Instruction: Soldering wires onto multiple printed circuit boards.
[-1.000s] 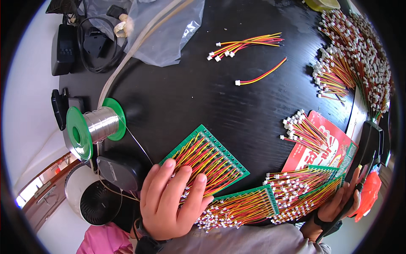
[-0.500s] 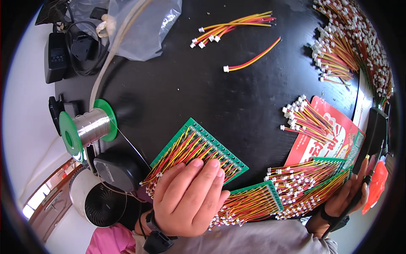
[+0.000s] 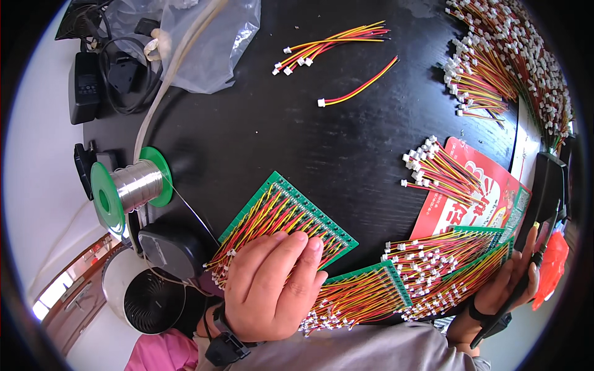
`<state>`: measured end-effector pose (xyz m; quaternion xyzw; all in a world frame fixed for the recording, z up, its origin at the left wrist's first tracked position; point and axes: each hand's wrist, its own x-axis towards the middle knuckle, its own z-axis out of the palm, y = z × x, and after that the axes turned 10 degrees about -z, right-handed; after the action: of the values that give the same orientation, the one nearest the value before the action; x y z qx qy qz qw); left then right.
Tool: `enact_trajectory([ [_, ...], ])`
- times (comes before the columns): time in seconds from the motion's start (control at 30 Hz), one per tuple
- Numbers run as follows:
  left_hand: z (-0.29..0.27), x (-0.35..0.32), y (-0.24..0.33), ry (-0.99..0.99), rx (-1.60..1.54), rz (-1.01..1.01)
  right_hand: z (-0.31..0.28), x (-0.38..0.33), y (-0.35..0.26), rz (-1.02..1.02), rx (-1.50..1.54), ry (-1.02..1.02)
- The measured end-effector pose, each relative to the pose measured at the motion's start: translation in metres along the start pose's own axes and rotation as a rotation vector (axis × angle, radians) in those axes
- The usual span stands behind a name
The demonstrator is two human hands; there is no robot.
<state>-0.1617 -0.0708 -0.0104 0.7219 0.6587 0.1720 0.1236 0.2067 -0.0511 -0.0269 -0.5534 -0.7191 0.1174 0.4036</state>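
My left hand (image 3: pixel 272 287) lies over red, yellow and black connector wires on a green circuit board (image 3: pixel 344 240) in the middle of the near table. Its fingers are stretched out side by side, flat on the wires. The board is tilted corner-up, with rows of wires fixed along it and white plugs at their loose ends. At the right rim, my right hand (image 3: pixel 498 287) is closed around a long black tool (image 3: pixel 508 307); its exact kind is unclear. Beside that hand lie wired circuit boards (image 3: pixel 399 285), their plugs toward me.
A solder wire spool (image 3: pixel 137 184) with green flanges stands left, its strand reaching toward the board. Loose connector wires (image 3: pixel 337 44) lie at the back. More wires (image 3: pixel 442 170) rest on a red sheet (image 3: pixel 433 216), and a large heap (image 3: pixel 495 55) fills the far right. A clear plastic bag (image 3: pixel 207 59) lies back left.
The view has shifted slightly, so the table things sit a little further left. My left hand has drawn back a little over the wires. My right hand keeps its grip.
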Motion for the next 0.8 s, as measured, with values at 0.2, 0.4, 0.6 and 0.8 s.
enact_trajectory([
  [0.2, -0.003, 0.002, -0.004, -0.045, -0.047, 0.103, -0.006, 0.0, 0.0, -0.049, -0.04, -0.038],
  [0.4, -0.027, 0.012, -0.001, -0.147, -0.157, 0.068, -0.021, 0.019, -0.003, -0.273, -0.174, 0.28],
  [0.6, -0.027, 0.02, 0.012, -0.033, -0.158, -0.042, -0.047, 0.044, -0.046, -0.157, 0.427, 0.21],
  [0.8, 0.003, 0.012, 0.013, 0.209, -0.171, -0.143, 0.013, 0.076, -0.088, 0.005, 0.681, -0.026],
])
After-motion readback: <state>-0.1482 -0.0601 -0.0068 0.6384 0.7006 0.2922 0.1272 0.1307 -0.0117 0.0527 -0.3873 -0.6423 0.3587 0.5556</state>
